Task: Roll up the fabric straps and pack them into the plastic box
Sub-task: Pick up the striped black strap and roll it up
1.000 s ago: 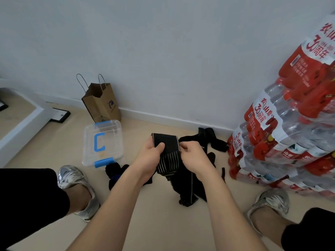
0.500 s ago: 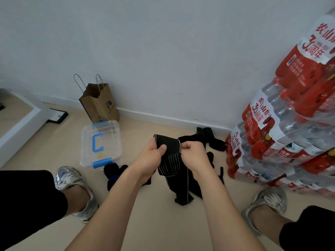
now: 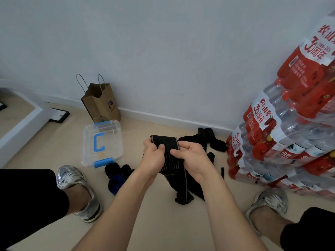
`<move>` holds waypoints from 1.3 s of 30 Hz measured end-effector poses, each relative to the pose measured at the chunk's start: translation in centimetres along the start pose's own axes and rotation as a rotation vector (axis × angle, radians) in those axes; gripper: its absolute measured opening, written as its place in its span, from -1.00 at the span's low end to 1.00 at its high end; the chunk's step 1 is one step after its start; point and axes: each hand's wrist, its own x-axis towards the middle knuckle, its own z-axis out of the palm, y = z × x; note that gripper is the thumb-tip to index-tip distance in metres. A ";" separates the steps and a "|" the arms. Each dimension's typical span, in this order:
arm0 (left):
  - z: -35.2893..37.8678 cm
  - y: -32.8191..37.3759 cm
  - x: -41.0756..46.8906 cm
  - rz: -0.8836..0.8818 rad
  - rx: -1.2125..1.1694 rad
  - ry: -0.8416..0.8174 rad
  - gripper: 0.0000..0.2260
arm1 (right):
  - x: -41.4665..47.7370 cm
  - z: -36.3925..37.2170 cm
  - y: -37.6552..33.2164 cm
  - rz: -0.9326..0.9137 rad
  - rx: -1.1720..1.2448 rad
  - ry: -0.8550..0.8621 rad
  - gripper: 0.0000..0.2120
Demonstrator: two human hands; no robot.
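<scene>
A black fabric strap with thin pale stripes is held up between both hands, its top end folded over and its tail hanging to the floor. My left hand grips the strap's left edge with the thumb on its face. My right hand pinches the right edge the same way. More black straps lie loose on the floor behind my hands, and a dark bundle with a blue strap lies to the left. The clear plastic box with blue latches and handle sits lid-on at the left.
A brown paper bag stands against the wall behind the box. Shrink-wrapped packs of water bottles are stacked at the right. My two feet in silver shoes flank the work area. A white step rises at the far left.
Both thumbs have shifted closer together over the strap's folded top end, and the strap's hanging tail has shifted slightly. The view has drifted a little.
</scene>
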 end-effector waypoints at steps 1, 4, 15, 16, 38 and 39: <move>0.0 -0.1 0.0 -0.025 -0.061 -0.005 -0.76 | 0.0 0.2 -0.2 0.002 -0.029 0.032 -0.72; 0.1 -0.2 0.0 -0.024 -0.185 -0.003 -0.79 | -0.2 0.6 -0.7 0.003 -0.155 0.093 -0.79; -2.2 2.2 -0.2 0.054 0.161 -0.131 -0.56 | -0.8 -0.3 -3.8 0.170 -0.441 0.121 -0.60; -2.8 2.5 -0.2 0.070 0.235 -0.198 -0.53 | -0.8 -0.5 -4.0 0.166 -0.429 0.126 -0.59; -1.4 1.5 -0.4 0.937 0.603 -0.004 -0.66 | -3.6 -1.3 -10.0 -0.023 -0.434 0.090 -0.53; -1.4 1.1 0.0 0.885 0.608 -0.026 -0.72 | -3.7 -1.2 -10.2 -0.024 -0.472 0.099 -0.44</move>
